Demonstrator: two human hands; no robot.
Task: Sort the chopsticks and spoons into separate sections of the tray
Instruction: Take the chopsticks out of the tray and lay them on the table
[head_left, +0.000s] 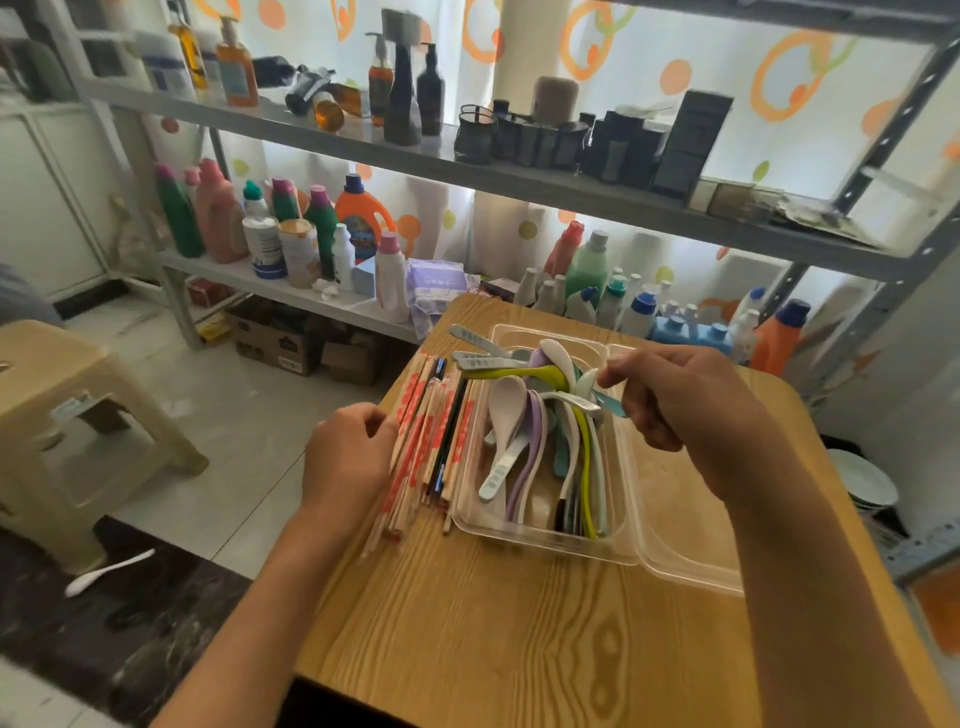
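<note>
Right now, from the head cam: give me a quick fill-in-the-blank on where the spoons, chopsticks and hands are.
1. The spoons lie in the tray's ____ section.
2. The chopsticks lie on the ____, beside the tray.
3. The right hand pinches a ____ spoon handle.
4. The left hand touches the ____.

Missing words: left; table; teal; chopsticks

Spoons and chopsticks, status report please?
Right hand pinches teal spoon. Left hand touches chopsticks beside tray. Spoons piled in left section.
</note>
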